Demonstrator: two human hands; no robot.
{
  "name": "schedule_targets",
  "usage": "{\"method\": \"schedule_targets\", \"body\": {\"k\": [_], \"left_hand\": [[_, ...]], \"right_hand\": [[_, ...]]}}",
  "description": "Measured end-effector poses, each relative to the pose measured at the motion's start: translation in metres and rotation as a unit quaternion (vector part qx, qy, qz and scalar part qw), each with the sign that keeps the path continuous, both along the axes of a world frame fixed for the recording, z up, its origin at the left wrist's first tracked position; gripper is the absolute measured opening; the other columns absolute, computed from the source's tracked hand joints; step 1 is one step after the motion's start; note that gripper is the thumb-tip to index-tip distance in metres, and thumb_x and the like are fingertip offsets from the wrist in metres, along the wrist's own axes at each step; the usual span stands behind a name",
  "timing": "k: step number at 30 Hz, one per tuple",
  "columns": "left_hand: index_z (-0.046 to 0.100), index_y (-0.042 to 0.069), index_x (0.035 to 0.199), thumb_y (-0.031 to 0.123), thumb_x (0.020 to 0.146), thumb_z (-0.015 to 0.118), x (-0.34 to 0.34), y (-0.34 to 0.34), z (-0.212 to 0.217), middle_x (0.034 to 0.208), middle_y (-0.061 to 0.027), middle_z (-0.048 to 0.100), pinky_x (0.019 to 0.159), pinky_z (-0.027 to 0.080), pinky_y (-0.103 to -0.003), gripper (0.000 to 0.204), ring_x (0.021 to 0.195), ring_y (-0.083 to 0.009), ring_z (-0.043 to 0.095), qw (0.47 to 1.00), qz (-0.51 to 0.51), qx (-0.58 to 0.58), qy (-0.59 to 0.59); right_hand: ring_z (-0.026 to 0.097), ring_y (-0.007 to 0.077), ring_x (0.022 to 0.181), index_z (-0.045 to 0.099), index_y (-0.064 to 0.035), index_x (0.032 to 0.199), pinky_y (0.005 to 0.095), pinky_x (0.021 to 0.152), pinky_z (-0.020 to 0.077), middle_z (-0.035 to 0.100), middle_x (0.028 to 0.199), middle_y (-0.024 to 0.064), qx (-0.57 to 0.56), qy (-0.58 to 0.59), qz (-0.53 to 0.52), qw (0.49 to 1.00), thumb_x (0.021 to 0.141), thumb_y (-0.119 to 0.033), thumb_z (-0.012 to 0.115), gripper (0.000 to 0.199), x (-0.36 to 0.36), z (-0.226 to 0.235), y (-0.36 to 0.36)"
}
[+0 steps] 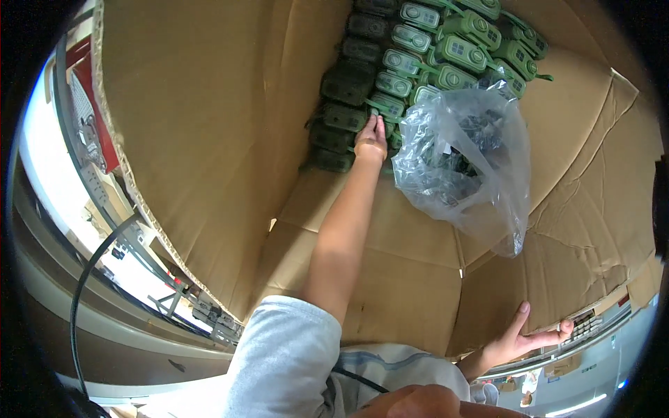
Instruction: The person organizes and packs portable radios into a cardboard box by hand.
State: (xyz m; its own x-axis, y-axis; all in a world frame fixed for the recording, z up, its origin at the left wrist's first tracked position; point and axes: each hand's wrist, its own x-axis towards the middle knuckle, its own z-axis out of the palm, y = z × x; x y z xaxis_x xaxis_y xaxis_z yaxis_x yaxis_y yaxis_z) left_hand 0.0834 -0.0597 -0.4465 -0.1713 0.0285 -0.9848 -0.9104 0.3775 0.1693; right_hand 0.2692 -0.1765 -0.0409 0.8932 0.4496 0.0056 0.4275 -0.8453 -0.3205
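Note:
Deep inside a large cardboard box (202, 104), my left hand (373, 139) reaches to rows of small green devices (394, 84) with rounded cases and green straps. Its fingers are closed together beside one device near the front of the stack; what they pinch, if anything, is hidden. Darker units (346, 83), in shadow, line the stack's left side. A clear plastic bag (463, 160) lies crumpled against the stack, right of my left hand, with dark and green shapes showing through it. My right hand (519, 340) rests at the box's near right edge, thumb and fingers apart.
The box's tall walls surround my left arm, and its right wall (592, 188) is creased. Outside on the left are a black cable (77, 306) and a red item (94, 104). Beyond the right edge, a person (529, 386) shows small in the background.

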Motion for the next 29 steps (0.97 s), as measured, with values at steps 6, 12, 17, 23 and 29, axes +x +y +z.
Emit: {"method": "schedule_targets", "body": {"k": [6, 12, 17, 23, 29], "left_hand": [[0.056, -0.009, 0.1, -0.001, 0.08, 0.064, 0.003, 0.003, 0.006, 0.099, -0.0147, 0.059, 0.078, 0.057, -0.023, 0.024, 0.087, -0.0222, 0.06, 0.999, -0.042, -0.024, -0.004], [0.055, -0.006, 0.102, -0.005, 0.073, 0.069, 0.01, 0.005, -0.001, 0.099, -0.0121, 0.06, 0.073, 0.057, -0.021, 0.033, 0.086, -0.0219, 0.062, 0.998, -0.055, -0.021, -0.016], [0.059, -0.005, 0.094, 0.0, 0.076, 0.068, 0.01, 0.005, -0.005, 0.093, -0.0112, 0.062, 0.07, 0.057, -0.021, 0.02, 0.082, -0.02, 0.062, 0.995, -0.1, -0.027, 0.018], [0.06, -0.002, 0.093, 0.002, 0.075, 0.07, 0.005, -0.002, -0.004, 0.09, -0.0091, 0.063, 0.062, 0.055, -0.017, 0.021, 0.077, -0.0182, 0.063, 0.991, -0.132, -0.006, -0.003], [0.062, 0.002, 0.094, 0.005, 0.073, 0.074, 0.006, 0.001, -0.012, 0.089, -0.0068, 0.065, 0.053, 0.053, -0.015, 0.024, 0.071, -0.0152, 0.063, 0.989, -0.148, -0.026, 0.004]], "right_hand": [[0.022, 0.0295, 0.127, 0.02, 0.0002, 0.134, 0.0439, 0.108, 0.0134, 0.024, 0.134, 0.0161, -0.059, -0.037, 0.023, 0.997, 0.076, -0.023, 0.069, 0.08, 0.004, 0.002, -0.009], [0.021, 0.0289, 0.127, 0.015, 0.0, 0.137, 0.0431, 0.107, 0.0146, 0.02, 0.137, 0.0158, -0.045, -0.037, -0.004, 0.998, 0.077, -0.024, 0.069, 0.084, 0.002, 0.001, -0.011], [0.018, 0.0273, 0.132, 0.014, 0.0008, 0.139, 0.0414, 0.109, 0.0125, 0.018, 0.142, 0.0157, -0.025, -0.028, -0.005, 0.999, 0.079, -0.022, 0.067, 0.083, 0.002, -0.001, -0.017], [0.017, 0.0272, 0.135, 0.019, 0.0021, 0.138, 0.0413, 0.111, 0.0098, 0.021, 0.143, 0.0172, -0.043, -0.059, 0.014, 0.997, 0.081, -0.018, 0.065, 0.076, 0.001, -0.002, -0.02], [0.014, 0.0281, 0.136, 0.012, -0.0017, 0.142, 0.0413, 0.111, 0.0088, 0.013, 0.148, 0.0128, -0.041, -0.04, 0.006, 0.998, 0.082, -0.022, 0.065, 0.083, 0.001, -0.001, -0.022]]}}
